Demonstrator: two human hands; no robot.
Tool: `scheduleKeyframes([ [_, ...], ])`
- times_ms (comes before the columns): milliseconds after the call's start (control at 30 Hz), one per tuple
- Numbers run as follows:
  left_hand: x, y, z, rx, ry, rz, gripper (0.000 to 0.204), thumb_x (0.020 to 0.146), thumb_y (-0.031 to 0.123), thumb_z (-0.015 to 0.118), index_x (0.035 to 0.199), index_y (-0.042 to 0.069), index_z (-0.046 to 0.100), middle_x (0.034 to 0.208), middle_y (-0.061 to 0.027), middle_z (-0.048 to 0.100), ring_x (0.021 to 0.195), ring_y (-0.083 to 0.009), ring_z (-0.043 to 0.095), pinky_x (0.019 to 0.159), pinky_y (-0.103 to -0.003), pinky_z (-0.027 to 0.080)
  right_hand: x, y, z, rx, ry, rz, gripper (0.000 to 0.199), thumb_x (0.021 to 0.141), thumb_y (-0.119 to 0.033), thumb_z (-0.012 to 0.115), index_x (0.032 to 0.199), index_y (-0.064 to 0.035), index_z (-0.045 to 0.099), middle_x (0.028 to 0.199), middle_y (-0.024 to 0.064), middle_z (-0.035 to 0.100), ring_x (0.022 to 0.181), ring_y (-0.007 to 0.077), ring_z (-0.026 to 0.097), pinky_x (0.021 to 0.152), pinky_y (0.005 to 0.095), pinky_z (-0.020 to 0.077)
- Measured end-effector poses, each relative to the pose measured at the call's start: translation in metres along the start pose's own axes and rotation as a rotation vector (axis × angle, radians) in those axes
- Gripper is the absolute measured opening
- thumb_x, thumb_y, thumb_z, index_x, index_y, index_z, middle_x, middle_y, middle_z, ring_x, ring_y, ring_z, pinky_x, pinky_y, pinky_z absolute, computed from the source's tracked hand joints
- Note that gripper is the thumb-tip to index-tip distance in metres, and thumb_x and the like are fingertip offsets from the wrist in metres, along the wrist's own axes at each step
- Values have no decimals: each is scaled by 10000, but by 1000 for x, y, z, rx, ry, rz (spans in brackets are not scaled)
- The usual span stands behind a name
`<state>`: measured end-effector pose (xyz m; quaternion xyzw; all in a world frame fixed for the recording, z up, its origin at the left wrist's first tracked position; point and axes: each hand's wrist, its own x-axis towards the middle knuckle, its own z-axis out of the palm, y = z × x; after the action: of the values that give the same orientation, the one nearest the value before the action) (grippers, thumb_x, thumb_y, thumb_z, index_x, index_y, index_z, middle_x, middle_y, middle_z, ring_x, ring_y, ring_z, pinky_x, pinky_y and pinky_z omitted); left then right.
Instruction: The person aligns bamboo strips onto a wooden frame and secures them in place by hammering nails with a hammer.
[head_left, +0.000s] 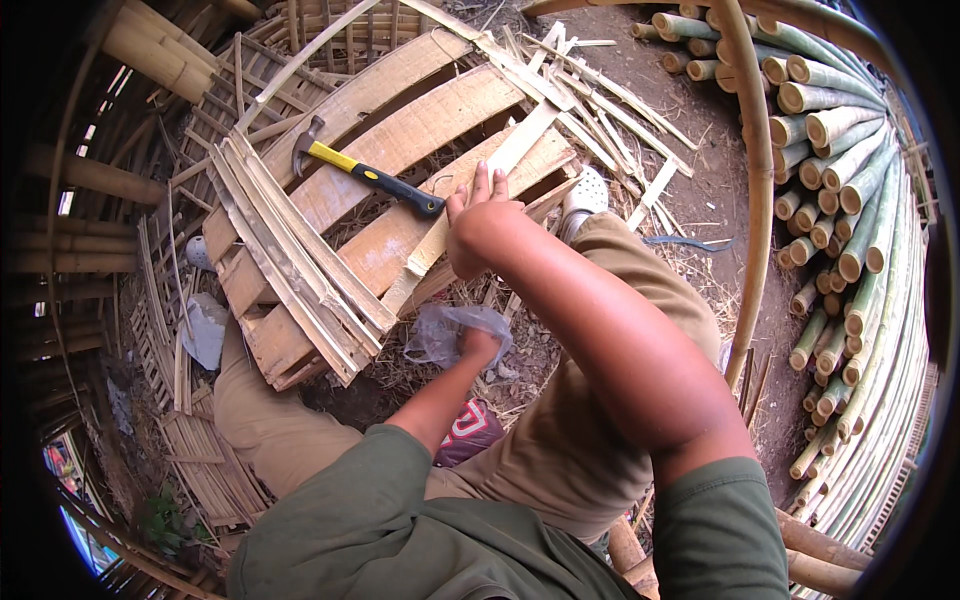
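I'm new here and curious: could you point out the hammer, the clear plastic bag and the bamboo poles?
Hammer (372,177), head view: middle of its handle.
Clear plastic bag (436,333), head view: its crumpled film.
Bamboo poles (850,266), head view: one pole's cut end.

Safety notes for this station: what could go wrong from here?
1. Splinters: the bare right hand rests on a pale slat whose near end looks ragged.
2. Bump: the hammer lies loose on the pallet, its grip end close to that hand, so a knock might shift it.
3. Tear: the left hand is at a thin clear plastic bag, which could catch on rough wood nearby.
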<state>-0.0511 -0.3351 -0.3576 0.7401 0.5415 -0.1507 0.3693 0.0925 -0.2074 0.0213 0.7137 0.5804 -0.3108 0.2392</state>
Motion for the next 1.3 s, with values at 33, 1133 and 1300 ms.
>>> scheduleKeyframes([
  [33, -1, 1, -2, 1, -18, -34, 540, 759, 363, 756, 1227, 132, 616, 1201, -148, 638, 1117, -311, 617, 945, -435, 492, 2, 2, 2, 24, 17, 8, 1112, 729, -341, 756, 1552, -69, 60, 1602, 249, -44, 1458, 490, -46, 1059, 666, 308],
  [1133, -238, 49, -306, -492, 245, 924, 192, 767, -12, 690, 922, 70, 766, 879, -121, 740, 790, -197, 722, 743, -283, 566, -2, 36, -16, -32, 98, -229, 832, 834, -385, 686, 1491, -60, 291, 1531, 311, 221, 1291, 416, 475, 1084, 414, 397],
  [1300, -205, 4, -319, -737, 354, 833, 201, 743, -80, 733, 844, 88, 777, 985, -78, 725, 999, -176, 656, 825, -292, 532, 3, 38, -19, -87, 130, -255, 760, 831, -408, 685, 1404, 9, 409, 1421, 327, 412, 1253, 406, 515, 1066, 409, 411],
])
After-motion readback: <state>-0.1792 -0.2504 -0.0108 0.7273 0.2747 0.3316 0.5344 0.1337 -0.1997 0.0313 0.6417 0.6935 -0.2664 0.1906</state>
